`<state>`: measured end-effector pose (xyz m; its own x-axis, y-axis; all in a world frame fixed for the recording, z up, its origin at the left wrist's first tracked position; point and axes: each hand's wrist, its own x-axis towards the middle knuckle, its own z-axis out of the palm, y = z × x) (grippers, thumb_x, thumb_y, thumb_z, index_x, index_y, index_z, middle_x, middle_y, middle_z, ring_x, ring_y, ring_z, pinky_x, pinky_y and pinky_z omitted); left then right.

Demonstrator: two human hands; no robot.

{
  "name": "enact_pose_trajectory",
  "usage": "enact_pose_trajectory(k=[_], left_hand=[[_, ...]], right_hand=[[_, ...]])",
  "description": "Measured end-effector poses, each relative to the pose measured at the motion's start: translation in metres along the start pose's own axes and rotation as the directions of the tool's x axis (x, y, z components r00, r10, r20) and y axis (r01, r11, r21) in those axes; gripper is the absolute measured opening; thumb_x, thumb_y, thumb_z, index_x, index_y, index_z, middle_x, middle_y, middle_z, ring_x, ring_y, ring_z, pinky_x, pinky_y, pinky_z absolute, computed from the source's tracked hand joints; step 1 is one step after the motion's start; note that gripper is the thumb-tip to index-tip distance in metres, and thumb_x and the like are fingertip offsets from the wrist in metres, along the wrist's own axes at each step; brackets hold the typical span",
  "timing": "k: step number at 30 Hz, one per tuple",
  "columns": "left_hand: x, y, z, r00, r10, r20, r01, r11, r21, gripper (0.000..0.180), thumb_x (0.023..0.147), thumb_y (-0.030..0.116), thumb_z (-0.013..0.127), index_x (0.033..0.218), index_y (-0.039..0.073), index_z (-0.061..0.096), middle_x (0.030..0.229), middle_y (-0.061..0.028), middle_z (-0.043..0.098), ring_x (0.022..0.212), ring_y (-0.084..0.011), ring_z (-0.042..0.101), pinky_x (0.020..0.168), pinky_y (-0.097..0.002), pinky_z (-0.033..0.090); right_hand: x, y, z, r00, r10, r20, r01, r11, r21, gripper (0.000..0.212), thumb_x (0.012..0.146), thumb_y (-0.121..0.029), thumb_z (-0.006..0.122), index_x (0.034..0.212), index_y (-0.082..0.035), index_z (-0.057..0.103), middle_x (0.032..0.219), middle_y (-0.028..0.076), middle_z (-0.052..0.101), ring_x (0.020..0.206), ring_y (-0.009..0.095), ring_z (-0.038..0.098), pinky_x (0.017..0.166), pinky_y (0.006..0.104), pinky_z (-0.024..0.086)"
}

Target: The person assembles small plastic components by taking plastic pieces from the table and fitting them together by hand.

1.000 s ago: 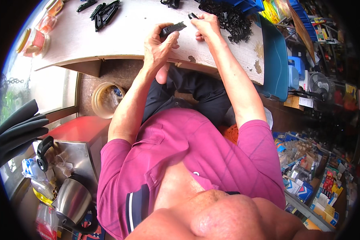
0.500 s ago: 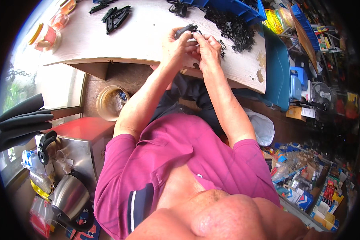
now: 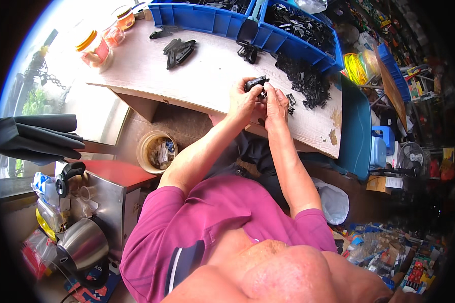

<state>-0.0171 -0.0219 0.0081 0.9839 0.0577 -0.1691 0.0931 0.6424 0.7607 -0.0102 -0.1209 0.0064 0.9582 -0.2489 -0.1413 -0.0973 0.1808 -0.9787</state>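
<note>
My left hand [image 3: 242, 102] is closed around a dark, elongated black plastic part [image 3: 257, 83], held just above the near edge of the table. Close beside it, the fingertips of my right hand [image 3: 276, 103] pinch together at the part's right end. Whatever small piece may be between those fingers is hidden. To the right of my hands lies a loose heap of small black plastic pieces [image 3: 308, 83], with a few strays [image 3: 290, 102] nearer to me. A few longer black parts [image 3: 179, 53] rest on the table at the left, and a small black cluster [image 3: 247, 52] sits beyond my hands.
Blue bins [image 3: 199, 19] full of black parts line the table's [image 3: 136, 68] far side. Jars with orange lids [image 3: 93, 48] stand at its left end. A teal chair [image 3: 355, 126] adjoins the right edge. On the floor stands a bucket [image 3: 145, 154]; a steel kettle [image 3: 86, 245] is at lower left.
The view has tilted up, so the table and hands sit lower in the picture and more of the blue bins shows. Both hands stay together at the black part.
</note>
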Motion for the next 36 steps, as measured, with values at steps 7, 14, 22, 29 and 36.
enact_pose_trajectory(k=[7, 14, 22, 29, 36], left_hand=[[0.010, -0.016, -0.020, 0.934, 0.325, 0.146, -0.356, 0.857, 0.372, 0.027, 0.086, 0.008, 0.066, 0.111, -0.001, 0.060, 0.083, -0.0055, 0.062, 0.063, -0.0088, 0.057, 0.054, -0.0232, 0.050], [0.002, 0.008, -0.024, 0.967, 0.158, 0.201, -0.209, 0.940, 0.269, 0.029, 0.087, 0.008, 0.067, 0.113, -0.003, 0.059, 0.077, -0.0071, 0.064, 0.060, -0.0111, 0.060, 0.053, -0.0231, 0.052], [0.000, 0.005, -0.026, 0.957, 0.064, 0.282, -0.206, 0.836, 0.509, 0.025, 0.085, 0.011, 0.067, 0.107, -0.001, 0.062, 0.071, -0.0022, 0.062, 0.060, -0.0077, 0.058, 0.054, -0.0227, 0.049], [0.000, 0.004, -0.026, 0.952, 0.067, 0.299, -0.247, 0.745, 0.619, 0.027, 0.083, 0.012, 0.067, 0.106, -0.002, 0.063, 0.074, -0.0043, 0.064, 0.065, -0.0099, 0.061, 0.058, -0.0246, 0.051], [-0.002, -0.006, -0.021, 0.897, 0.242, 0.370, -0.442, 0.491, 0.751, 0.030, 0.081, 0.014, 0.067, 0.106, -0.003, 0.064, 0.082, -0.0124, 0.068, 0.073, -0.0161, 0.064, 0.068, -0.0303, 0.053]], right_hand=[[0.008, 0.010, -0.019, 0.986, 0.044, 0.162, -0.046, 0.999, 0.008, 0.020, 0.091, -0.021, 0.060, 0.075, -0.009, 0.061, 0.049, -0.002, 0.042, 0.041, 0.010, 0.039, 0.042, 0.0271, 0.037], [0.000, -0.023, -0.019, 0.992, -0.094, 0.087, 0.076, 0.979, 0.189, 0.021, 0.090, -0.019, 0.059, 0.075, -0.004, 0.060, 0.048, -0.001, 0.039, 0.039, 0.011, 0.038, 0.039, 0.0287, 0.037], [-0.006, -0.026, -0.013, 0.979, -0.141, 0.150, 0.107, 0.970, 0.218, 0.019, 0.088, -0.015, 0.063, 0.072, -0.005, 0.060, 0.045, -0.003, 0.038, 0.035, 0.009, 0.035, 0.037, 0.0250, 0.033], [-0.011, -0.019, -0.014, 0.985, -0.126, 0.122, 0.105, 0.980, 0.168, 0.020, 0.088, -0.016, 0.064, 0.072, -0.006, 0.060, 0.046, -0.004, 0.040, 0.035, 0.008, 0.035, 0.037, 0.0251, 0.034], [-0.008, -0.010, -0.019, 0.985, -0.157, 0.066, 0.139, 0.965, 0.221, 0.019, 0.089, -0.017, 0.064, 0.074, -0.005, 0.062, 0.046, -0.004, 0.041, 0.036, 0.007, 0.035, 0.038, 0.0252, 0.036]])
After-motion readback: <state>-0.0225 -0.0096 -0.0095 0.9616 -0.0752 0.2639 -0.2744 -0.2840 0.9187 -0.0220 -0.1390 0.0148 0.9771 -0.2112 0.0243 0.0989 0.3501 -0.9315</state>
